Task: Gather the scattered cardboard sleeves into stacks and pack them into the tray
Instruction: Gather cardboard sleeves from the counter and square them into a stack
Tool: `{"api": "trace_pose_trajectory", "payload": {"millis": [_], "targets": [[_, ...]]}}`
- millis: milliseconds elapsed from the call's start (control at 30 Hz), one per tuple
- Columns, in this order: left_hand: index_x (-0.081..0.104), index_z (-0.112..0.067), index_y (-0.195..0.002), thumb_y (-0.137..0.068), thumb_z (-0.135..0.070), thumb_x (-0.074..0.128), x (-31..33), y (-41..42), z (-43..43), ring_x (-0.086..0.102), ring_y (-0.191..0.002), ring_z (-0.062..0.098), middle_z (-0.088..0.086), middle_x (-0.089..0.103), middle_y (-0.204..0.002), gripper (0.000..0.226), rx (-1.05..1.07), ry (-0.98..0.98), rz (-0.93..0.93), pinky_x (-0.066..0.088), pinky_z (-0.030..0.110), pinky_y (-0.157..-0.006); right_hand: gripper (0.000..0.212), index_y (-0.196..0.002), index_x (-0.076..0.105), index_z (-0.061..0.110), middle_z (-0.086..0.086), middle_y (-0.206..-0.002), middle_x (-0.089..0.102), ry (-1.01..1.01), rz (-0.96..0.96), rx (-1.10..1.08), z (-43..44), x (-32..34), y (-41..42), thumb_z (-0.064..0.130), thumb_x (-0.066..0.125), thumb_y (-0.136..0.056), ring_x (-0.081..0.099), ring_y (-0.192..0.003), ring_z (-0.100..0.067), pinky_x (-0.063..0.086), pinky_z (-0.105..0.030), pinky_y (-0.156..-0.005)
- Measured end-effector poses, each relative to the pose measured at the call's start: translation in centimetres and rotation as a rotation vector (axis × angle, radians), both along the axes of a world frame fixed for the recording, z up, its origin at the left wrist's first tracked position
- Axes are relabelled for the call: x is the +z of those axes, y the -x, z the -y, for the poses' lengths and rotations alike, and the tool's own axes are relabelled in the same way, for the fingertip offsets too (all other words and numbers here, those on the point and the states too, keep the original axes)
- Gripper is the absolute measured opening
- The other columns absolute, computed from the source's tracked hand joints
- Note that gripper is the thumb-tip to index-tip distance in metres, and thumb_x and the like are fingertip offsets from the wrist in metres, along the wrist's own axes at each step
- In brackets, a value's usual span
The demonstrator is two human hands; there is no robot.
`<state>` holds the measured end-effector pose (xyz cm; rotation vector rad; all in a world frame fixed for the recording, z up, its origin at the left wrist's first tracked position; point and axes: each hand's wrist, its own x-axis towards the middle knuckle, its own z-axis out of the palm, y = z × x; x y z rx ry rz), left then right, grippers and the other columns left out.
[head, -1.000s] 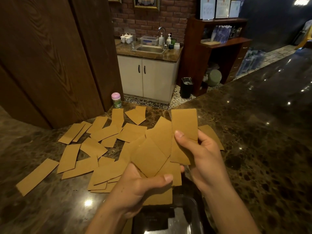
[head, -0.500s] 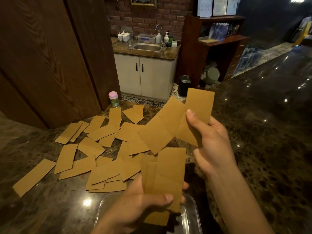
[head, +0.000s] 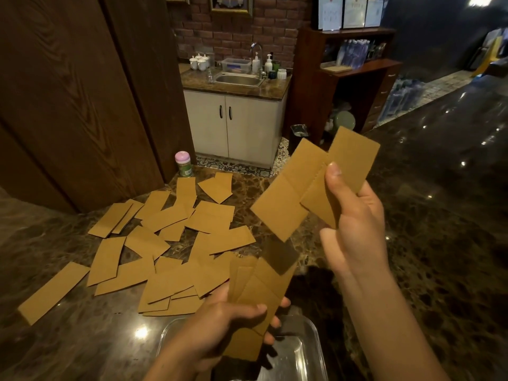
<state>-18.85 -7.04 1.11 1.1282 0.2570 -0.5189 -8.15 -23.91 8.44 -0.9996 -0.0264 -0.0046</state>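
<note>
hands (head: pixel 354 229): 2 | tray (head: pixel 308 350): 1 | jar (head: pixel 183 164): 1 | cardboard sleeves (head: pixel 211 217): too overlapped to count

You had a pink-lidded jar (head: pixel 183 164) standing on the marble counter (head: pixel 439 215), with the sink (head: pixel 238 79) over white cabinet doors (head: pixel 233 125) beyond.

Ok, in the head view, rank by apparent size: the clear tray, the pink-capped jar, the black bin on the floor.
1. clear tray, largest, though closest to the camera.
2. and 3. pink-capped jar and black bin look alike; the bin stands farther off, so no ranking.
</note>
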Motion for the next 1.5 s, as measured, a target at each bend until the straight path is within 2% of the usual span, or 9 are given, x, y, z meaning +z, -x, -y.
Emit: {"api": "trace_pose_trajectory", "payload": {"millis": [233,333,467,633,767,967,1133,1267,1500], "targets": [[0.058,-0.01,-0.114,-0.076,-0.005,0.067,2.7,-0.5,1.0,0.073,-0.068,0.034,0.023,0.077,-0.093,0.038,0.383,0.119,0.082,0.062,0.042,-0.061,0.024,-0.12,0.07,0.011,-0.006,-0.107,0.08,0.223,-0.017,0.153,-0.1,-1.8,0.7,0.011,0.067,-0.096,0.077,-0.098,-0.021,0.065,-0.035,-0.079],[0.062,-0.015,-0.111,-0.081,-0.007,0.071,3.5,-1.2,1.6,0.077,-0.071,0.024,0.01,0.08,-0.086,0.032,0.472,0.012,0.144,0.063,0.035,-0.056,0.021,-0.117,0.072,0.014,-0.006,-0.106,0.081,0.254,-0.04,0.2,-0.7,-2.9,1.6,0.01,0.066,-0.097,0.078,-0.098,-0.021,0.065,-0.033,-0.077],[0.076,-0.016,-0.095,-0.086,0.002,0.069,3.8,-1.7,2.2,0.078,-0.08,0.024,0.013,0.079,-0.09,0.021,0.507,-0.009,0.215,0.063,0.034,-0.062,0.025,-0.122,0.071,0.012,-0.012,-0.113,0.08,0.28,-0.045,0.309,-1.4,-4.0,2.7,0.012,0.065,-0.098,0.076,-0.108,-0.031,0.06,-0.049,-0.093],[0.069,-0.015,-0.111,-0.087,-0.012,0.065,3.6,-1.7,1.8,0.076,-0.088,0.034,0.017,0.078,-0.101,0.026,0.475,0.157,0.169,0.063,0.053,-0.071,0.02,-0.117,0.073,0.014,-0.011,-0.104,0.081,0.232,-0.103,0.247,-0.7,-4.1,2.7,0.016,0.066,-0.097,0.079,-0.091,-0.027,0.064,-0.034,-0.064],[0.079,-0.03,-0.082,-0.083,-0.013,0.07,3.5,-2.0,1.2,0.077,-0.089,0.033,0.013,0.079,-0.098,0.02,0.438,-0.003,0.263,0.064,0.049,-0.071,0.02,-0.109,0.077,0.02,-0.012,-0.104,0.081,0.218,-0.112,0.323,-0.1,-3.9,2.8,0.018,0.068,-0.092,0.079,-0.089,-0.027,0.066,-0.043,-0.065],[0.062,-0.012,-0.119,-0.082,-0.009,0.075,2.8,-1.7,0.1,0.075,-0.093,0.032,0.016,0.076,-0.105,0.039,0.367,0.045,0.27,0.062,0.039,-0.07,0.025,-0.119,0.072,0.019,-0.007,-0.106,0.081,0.192,-0.135,0.243,-0.3,-3.9,2.5,0.013,0.066,-0.096,0.079,-0.094,-0.023,0.066,-0.036,-0.069],[0.058,-0.015,-0.115,-0.075,-0.003,0.07,3.0,-2.0,-0.3,0.077,-0.084,0.02,0.001,0.079,-0.088,0.044,0.496,-0.035,0.33,0.062,0.031,-0.064,0.025,-0.115,0.073,0.018,-0.009,-0.107,0.081,0.152,-0.14,0.287,0.5,-3.9,2.5,0.015,0.066,-0.091,0.079,-0.097,-0.024,0.066,-0.038,-0.078],[0.064,-0.012,-0.114,-0.08,0.002,0.07,3.5,-2.6,0.2,0.076,-0.093,0.025,0.008,0.079,-0.098,0.038,0.553,-0.054,0.384,0.061,0.03,-0.07,0.036,-0.12,0.071,0.015,-0.013,-0.11,0.08,0.22,-0.142,0.449,0.5,-4.4,3.2,0.018,0.068,-0.085,0.078,-0.1,-0.027,0.066,-0.038,-0.078],[0.066,-0.019,-0.11,-0.081,-0.008,0.076,3.2,-3.0,0.6,0.076,-0.092,0.021,0.003,0.079,-0.096,0.033,0.636,-0.133,0.344,0.061,0.03,-0.07,0.036,-0.126,0.069,0.013,-0.014,-0.115,0.079,0.267,-0.106,0.4,0.3,-5.0,3.5,0.015,0.067,-0.09,0.076,-0.107,-0.032,0.065,-0.043,-0.085]]}}
